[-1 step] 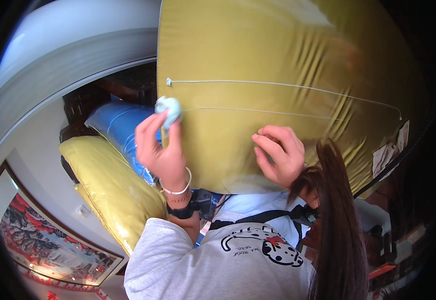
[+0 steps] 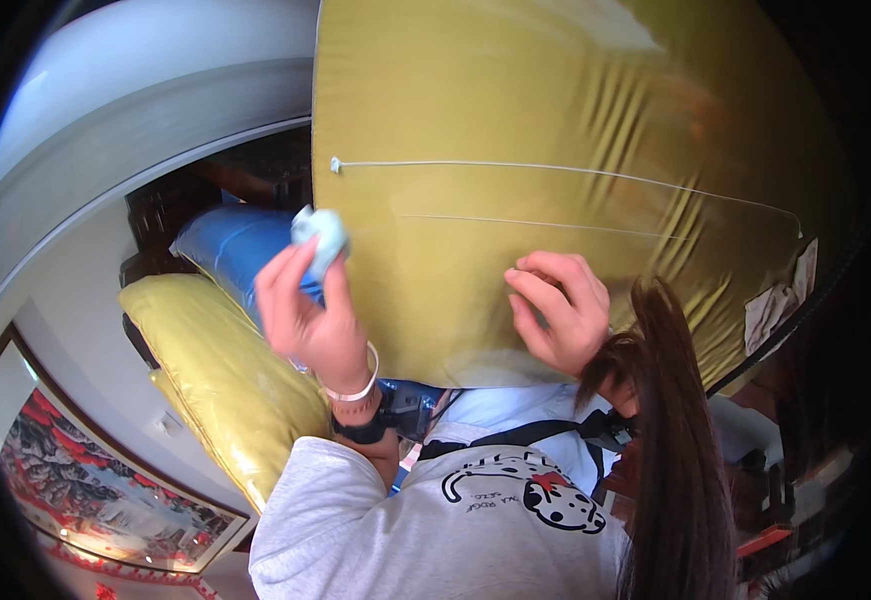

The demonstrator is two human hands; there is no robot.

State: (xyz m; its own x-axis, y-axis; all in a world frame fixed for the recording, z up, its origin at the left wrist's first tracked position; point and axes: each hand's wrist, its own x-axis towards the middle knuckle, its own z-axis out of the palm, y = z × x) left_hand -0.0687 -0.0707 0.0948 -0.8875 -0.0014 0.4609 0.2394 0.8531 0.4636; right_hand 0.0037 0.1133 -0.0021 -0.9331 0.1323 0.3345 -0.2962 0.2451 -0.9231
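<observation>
My left hand (image 2: 308,318) pinches a small, rounded pale-blue object (image 2: 324,238) between thumb and fingertips, near the left edge of a large yellow fabric-covered panel (image 2: 436,280). The object is blurred, so its kind is unclear. Close over the panel's near part, my right hand (image 2: 564,310) has its fingers curled together; anything between the fingertips is too small to make out. A white cord (image 2: 516,164) runs across the panel from a small knot (image 2: 336,165) at its left edge to the right side. Below it lies a thinner pale line (image 2: 546,223).
Left of the panel lie a blue plastic-wrapped bundle (image 2: 226,245) and a yellow cushion (image 2: 226,360) with a shiny cover. A white label (image 2: 781,300) sits at the panel's right edge. Long hair (image 2: 676,430) hangs beside my right arm. A framed picture (image 2: 96,480) is at lower left.
My left hand has moved slightly left and toward me with the pale-blue object, away from the panel's edge. My right hand stays in place.
</observation>
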